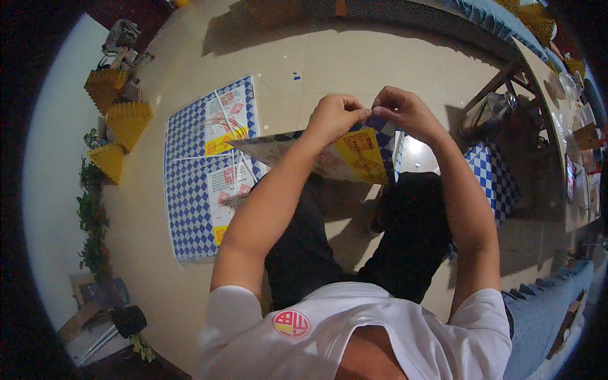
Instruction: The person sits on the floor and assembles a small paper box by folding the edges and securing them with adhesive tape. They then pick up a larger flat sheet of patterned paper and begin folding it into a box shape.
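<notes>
My left hand [339,118] and my right hand [407,113] meet fingertip to fingertip in front of me, both closed in a pinch. What lies between the fingers is too small to make out. Just below them, over my knees, a flat printed panel [362,157] stands on edge, tilted. It is blue, white and yellow with red marks, and my left forearm covers part of it. On the floor to the left lie flat blue-and-white checked packs [188,218], crossed by thin white string [190,158].
A checked blue-and-white piece [489,174] is beside my right knee, next to a wooden table [557,145] carrying small items. Yellow ridged planters [130,120] and green leaves [94,215] line the left wall. Blue cloth [548,316] covers something at the lower right.
</notes>
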`<state>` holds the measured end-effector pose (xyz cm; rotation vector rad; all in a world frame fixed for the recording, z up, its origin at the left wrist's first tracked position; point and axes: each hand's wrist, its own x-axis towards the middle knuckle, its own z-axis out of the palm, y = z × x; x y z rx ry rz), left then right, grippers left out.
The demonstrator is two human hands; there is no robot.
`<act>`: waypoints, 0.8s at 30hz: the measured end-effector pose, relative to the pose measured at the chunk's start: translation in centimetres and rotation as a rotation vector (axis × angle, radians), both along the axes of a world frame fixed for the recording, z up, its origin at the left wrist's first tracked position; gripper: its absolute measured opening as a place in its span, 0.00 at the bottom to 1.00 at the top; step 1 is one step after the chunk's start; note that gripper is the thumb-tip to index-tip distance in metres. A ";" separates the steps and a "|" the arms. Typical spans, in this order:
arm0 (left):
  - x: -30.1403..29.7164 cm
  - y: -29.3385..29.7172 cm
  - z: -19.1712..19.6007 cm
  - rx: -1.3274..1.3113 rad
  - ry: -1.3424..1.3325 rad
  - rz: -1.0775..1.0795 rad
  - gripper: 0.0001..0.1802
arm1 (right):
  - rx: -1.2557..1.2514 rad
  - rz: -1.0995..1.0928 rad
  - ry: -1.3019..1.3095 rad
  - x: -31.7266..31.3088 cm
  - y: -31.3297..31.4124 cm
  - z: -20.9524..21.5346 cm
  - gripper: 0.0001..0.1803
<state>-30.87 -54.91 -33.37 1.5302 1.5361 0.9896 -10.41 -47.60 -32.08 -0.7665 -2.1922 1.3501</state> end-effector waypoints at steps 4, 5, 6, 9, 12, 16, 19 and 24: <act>-0.2 1.6 -4.1 -0.047 0.025 -0.195 0.12 | 0.156 -0.142 -0.096 2.9 0.3 -3.6 0.05; 0.2 1.8 -4.9 -0.094 0.063 -0.223 0.12 | 0.090 -0.158 -0.044 3.9 -0.1 -5.0 0.05; 0.7 1.7 -5.4 -0.147 0.104 -0.252 0.12 | 0.034 -0.194 -0.051 4.6 -0.8 -5.9 0.04; 1.8 2.2 -7.3 -0.194 0.191 -0.315 0.13 | -0.111 -0.225 -0.072 6.4 -1.1 -8.4 0.05; 2.7 3.3 -9.4 -0.272 0.170 -0.311 0.14 | -0.244 -0.208 -0.079 7.6 -0.9 -10.4 0.07; 3.2 4.4 -9.1 -0.320 0.202 -0.291 0.16 | -0.283 -0.270 0.012 7.7 -0.9 -10.5 0.05; 3.6 5.1 -8.7 -0.371 0.245 -0.300 0.18 | -0.256 -0.240 0.012 7.9 -0.3 -11.0 0.05; 4.2 5.5 -8.5 -0.441 0.230 -0.275 0.16 | 0.140 -0.225 -0.210 7.7 -1.9 -9.0 0.11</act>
